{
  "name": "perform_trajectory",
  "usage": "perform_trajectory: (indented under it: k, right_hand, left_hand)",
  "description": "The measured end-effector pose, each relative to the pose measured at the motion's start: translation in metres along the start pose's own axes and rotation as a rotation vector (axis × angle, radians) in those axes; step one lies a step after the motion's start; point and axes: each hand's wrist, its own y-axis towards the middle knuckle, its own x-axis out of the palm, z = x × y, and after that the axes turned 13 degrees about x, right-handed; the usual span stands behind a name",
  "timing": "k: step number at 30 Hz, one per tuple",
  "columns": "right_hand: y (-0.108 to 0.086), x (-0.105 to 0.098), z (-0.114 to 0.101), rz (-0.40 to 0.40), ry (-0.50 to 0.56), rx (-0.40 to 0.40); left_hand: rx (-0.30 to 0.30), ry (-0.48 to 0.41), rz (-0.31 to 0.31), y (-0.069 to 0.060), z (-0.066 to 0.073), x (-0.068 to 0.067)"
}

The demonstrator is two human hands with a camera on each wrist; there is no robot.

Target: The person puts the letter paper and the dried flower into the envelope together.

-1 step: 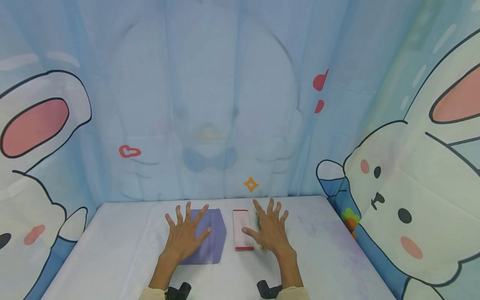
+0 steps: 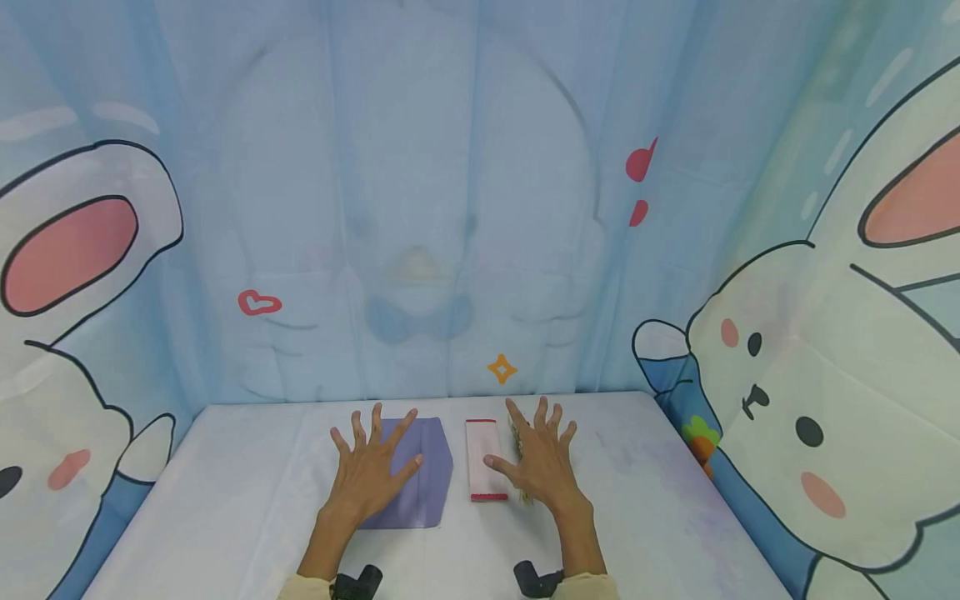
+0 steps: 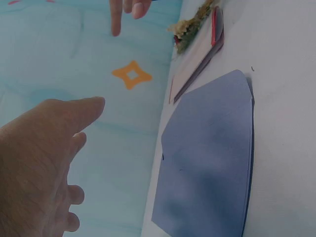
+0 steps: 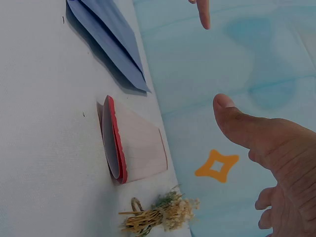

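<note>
Beige sleeves (image 2: 587,587) sit nearest to us, with black wrist mounts (image 2: 358,585) beside them. Beyond them we see the left hand (image 2: 369,473) and the right hand (image 2: 542,465), well apart from each other, each with thumb and fingers spread wide. In the wrist views both hands are raised off the things below.

From above, the left hand overlaps the left part of a flat purple paper envelope (image 2: 433,475), whose tapered end points right. A band of white cloth separates that end from a folded pinkish-white paper card (image 2: 482,437) with red borders at its two short ends; in the right wrist view we see its layers standing slightly apart at the near end. The right thumb crosses above this card. Just to the card's right, partly hidden under the right hand, lies a small bundle of dried flowers (image 4: 165,215) with straw-coloured stems.

White tablecloth (image 2: 660,475) runs out broadly on the outer side of each hand, and a narrower margin lies past the things. At the far edge of the table hangs a pale-blue printed curtain (image 2: 405,167) with an orange four-pointed star (image 2: 492,367).
</note>
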Motion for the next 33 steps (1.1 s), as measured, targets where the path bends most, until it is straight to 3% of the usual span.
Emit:
perform_trajectory:
  k: [9,15,27,33]
  right_hand:
    - [-0.003,0.006,0.002,-0.025,-0.004,-0.006]
    - [0.000,0.005,0.002,-0.012,0.012,-0.008]
    - [0.000,0.009,-0.006,-0.062,0.126,0.081]
    - [-0.005,0.015,-0.010,-0.017,0.126,0.087]
  left_hand:
    - [0.005,-0.006,0.020,-0.009,0.000,0.007]
    - [0.024,-0.005,0.029,-0.006,0.001,0.008]
    - [0.004,-0.009,-0.045,-0.007,0.000,0.015]
    - [0.008,-0.021,-0.062,-0.011,-0.002,0.019]
